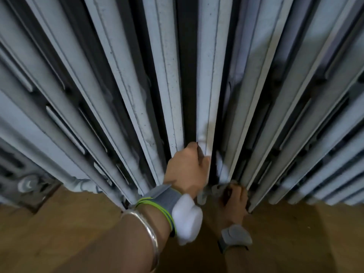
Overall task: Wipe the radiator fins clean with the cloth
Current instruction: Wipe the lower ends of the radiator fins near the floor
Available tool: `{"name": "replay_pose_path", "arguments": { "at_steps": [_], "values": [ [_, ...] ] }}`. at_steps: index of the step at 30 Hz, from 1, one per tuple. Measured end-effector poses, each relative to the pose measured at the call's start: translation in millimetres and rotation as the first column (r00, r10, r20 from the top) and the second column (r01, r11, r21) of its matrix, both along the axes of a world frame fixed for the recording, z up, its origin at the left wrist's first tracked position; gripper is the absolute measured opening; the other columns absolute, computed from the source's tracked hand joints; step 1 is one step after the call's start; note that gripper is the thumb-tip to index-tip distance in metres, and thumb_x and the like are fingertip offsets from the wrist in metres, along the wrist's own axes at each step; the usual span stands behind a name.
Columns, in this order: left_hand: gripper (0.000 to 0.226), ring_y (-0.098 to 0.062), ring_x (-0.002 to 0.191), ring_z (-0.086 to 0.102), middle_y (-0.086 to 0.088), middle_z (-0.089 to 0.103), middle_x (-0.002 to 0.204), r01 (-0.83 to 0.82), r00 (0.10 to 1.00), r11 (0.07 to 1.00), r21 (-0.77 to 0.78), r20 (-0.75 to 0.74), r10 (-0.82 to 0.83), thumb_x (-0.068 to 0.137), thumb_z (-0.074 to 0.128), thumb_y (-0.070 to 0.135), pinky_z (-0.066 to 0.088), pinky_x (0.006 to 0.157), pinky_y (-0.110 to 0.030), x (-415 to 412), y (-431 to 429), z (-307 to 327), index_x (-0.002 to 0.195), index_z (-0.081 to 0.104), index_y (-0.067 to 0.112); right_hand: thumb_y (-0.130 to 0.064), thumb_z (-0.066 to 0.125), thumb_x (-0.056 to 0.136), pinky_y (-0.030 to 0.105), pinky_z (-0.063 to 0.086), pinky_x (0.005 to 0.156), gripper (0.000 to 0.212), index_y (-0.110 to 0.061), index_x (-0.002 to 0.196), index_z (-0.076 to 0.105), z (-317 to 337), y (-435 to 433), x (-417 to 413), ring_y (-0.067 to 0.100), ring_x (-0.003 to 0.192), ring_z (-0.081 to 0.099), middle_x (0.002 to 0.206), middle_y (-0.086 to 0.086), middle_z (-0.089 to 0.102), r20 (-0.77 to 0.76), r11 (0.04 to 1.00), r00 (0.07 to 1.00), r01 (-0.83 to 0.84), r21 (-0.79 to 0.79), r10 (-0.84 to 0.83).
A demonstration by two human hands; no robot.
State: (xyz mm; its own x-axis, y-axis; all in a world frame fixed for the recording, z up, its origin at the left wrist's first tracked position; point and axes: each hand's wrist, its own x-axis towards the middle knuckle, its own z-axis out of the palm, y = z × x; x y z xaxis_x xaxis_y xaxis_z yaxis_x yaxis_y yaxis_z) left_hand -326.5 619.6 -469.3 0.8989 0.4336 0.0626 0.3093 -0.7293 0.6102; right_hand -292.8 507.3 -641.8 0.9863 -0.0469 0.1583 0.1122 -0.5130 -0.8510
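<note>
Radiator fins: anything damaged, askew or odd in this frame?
Nothing looks bent or broken. The fins running down to the left hand carry dark specks and grey smudges, likely dirt not yet wiped; the lower part of the frame is too blurred to judge.

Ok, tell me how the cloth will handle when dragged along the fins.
Probably floppy: the cloth bunches and folds into the gap between fins. Likely light, since the left hand works it with fingers alone. It may snag on the fins' narrow edges.
</note>
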Motion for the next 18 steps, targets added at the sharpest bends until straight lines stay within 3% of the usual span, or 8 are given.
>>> {"name": "replay_pose_path", "arguments": {
  "at_steps": [2, 5, 7, 9, 11, 15, 18],
  "values": [
    [0.022, -0.025, 0.098, 0.064, -0.004, 0.068, 0.102, 0.004, 1.000, 1.000, 0.013, 0.005, -0.004, 0.091, 0.054, 0.037, 0.053, 0.083, -0.040, -0.4, -0.7, -0.4, 0.099, 0.056, 0.016, -0.010, 0.076, 0.077, 0.038, 0.040, 0.096, 0.045, 0.000, 0.115, 0.055, -16.9, -1.4, 0.9, 0.032, 0.113, 0.049, 0.126, 0.019, 0.049, -0.103, 0.998, 0.994, -0.024, -0.053, 0.018],
    [0.021, -0.025, 0.098, 0.064, -0.004, 0.068, 0.103, 0.001, 1.000, 1.000, 0.028, 0.020, -0.002, 0.092, 0.054, 0.035, 0.053, 0.083, -0.040, -1.5, -2.8, -1.7, 0.102, 0.055, 0.016, -0.013, 0.066, 0.085, 0.034, 0.044, 0.079, 0.031, -0.007, 0.113, 0.053, -34.6, -5.7, 0.9, 0.031, 0.097, 0.057, 0.103, 0.008, 0.056, -0.279, 0.995, 0.960, 0.047, 0.091, -0.020],
    [0.021, -0.025, 0.098, 0.064, -0.004, 0.067, 0.104, -0.003, 1.000, 1.000, 0.028, 0.023, 0.003, 0.092, 0.054, 0.032, 0.053, 0.083, -0.040, -1.8, -3.5, -2.0, 0.103, 0.055, 0.014, -0.009, 0.055, 0.091, 0.038, 0.048, 0.079, 0.020, -0.006, 0.111, 0.052, -45.1, -5.1, 3.7, 0.036, 0.092, 0.059, 0.099, 0.012, 0.059, -0.475, 0.968, 0.874, 0.193, 0.158, -0.096],
    [0.020, -0.025, 0.098, 0.064, -0.005, 0.067, 0.104, 0.001, 1.000, 1.000, 0.007, 0.028, -0.001, 0.092, 0.054, 0.031, 0.053, 0.084, -0.040, -1.3, -2.2, -2.0, 0.102, 0.055, 0.014, -0.003, 0.052, 0.093, 0.053, 0.050, 0.084, 0.011, -0.008, 0.103, 0.052, -59.5, -1.6, 9.7, 0.043, 0.094, 0.058, 0.104, 0.024, 0.060, -0.651, 0.908, 0.753, 0.335, 0.252, -0.097],
    [0.019, -0.025, 0.097, 0.064, -0.005, 0.067, 0.102, 0.013, 1.000, 1.000, 0.013, 0.021, -0.013, 0.092, 0.055, 0.031, 0.054, 0.084, -0.041, -0.9, -1.2, -2.0, 0.100, 0.054, 0.013, 0.000, 0.052, 0.093, 0.059, 0.049, 0.085, 0.012, -0.003, 0.104, 0.054, -70.2, 1.0, 17.4, 0.044, 0.095, 0.058, 0.103, 0.026, 0.060, -0.739, 0.834, 0.670, 0.442, 0.329, -0.064],
    [0.017, -0.027, 0.097, 0.065, -0.006, 0.067, 0.103, 0.026, 0.999, 1.000, 0.011, 0.025, -0.027, 0.091, 0.054, 0.028, 0.054, 0.084, -0.042, 0.4, 0.5, -3.6, 0.101, 0.054, 0.013, -0.007, 0.052, 0.093, 0.051, 0.051, 0.085, 0.029, 0.002, 0.120, 0.057, -61.3, 1.5, 21.5, 0.043, 0.100, 0.060, 0.111, 0.025, 0.062, -0.743, 0.799, 0.670, 0.447, 0.402, -0.001],
    [0.016, -0.026, 0.097, 0.065, -0.005, 0.067, 0.104, 0.015, 1.000, 1.000, 0.021, 0.023, -0.015, 0.091, 0.054, 0.027, 0.053, 0.084, -0.042, 0.6, -0.5, -2.5, 0.101, 0.054, 0.014, -0.006, 0.051, 0.093, 0.037, 0.048, 0.068, 0.032, 0.008, 0.122, 0.052, -42.4, -1.0, 21.6, 0.037, 0.086, 0.061, 0.118, 0.031, 0.058, -0.728, 0.770, 0.684, 0.441, 0.461, 0.044]
  ]
}}
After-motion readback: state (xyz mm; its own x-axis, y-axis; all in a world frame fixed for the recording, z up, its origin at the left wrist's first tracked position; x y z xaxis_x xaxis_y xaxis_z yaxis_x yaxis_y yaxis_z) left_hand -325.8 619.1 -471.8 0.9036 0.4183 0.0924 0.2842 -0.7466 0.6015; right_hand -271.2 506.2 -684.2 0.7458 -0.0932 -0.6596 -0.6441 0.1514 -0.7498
